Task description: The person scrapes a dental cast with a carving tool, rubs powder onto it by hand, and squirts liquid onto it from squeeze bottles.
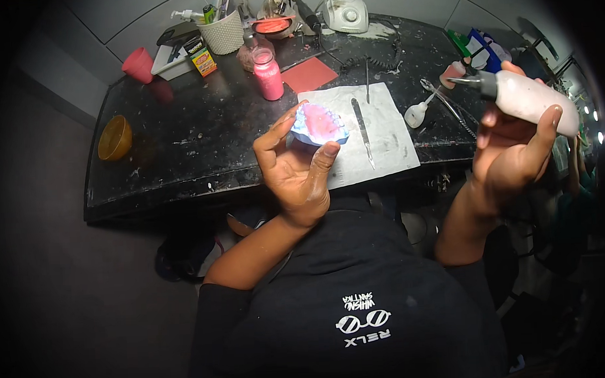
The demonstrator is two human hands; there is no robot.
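My left hand (294, 168) holds up a pale blue dental cast (319, 125) with a pink plate set in it, fingers pinching its edges above the front of the black workbench (181, 140). My right hand (511, 152) is raised at the right and grips a white handpiece (526, 98) whose dark tip points left, well apart from the cast. Below both hands lies a white paper sheet (387, 139) with a thin metal instrument (362, 130) on it.
A jar of pink powder (268, 73), a red square pad (309, 74), a pink cup (138, 65), an orange bowl (114, 137), a white tool holder (222, 32), a small white dropper bottle (416, 114) and a white motor unit (344, 11) stand on the bench.
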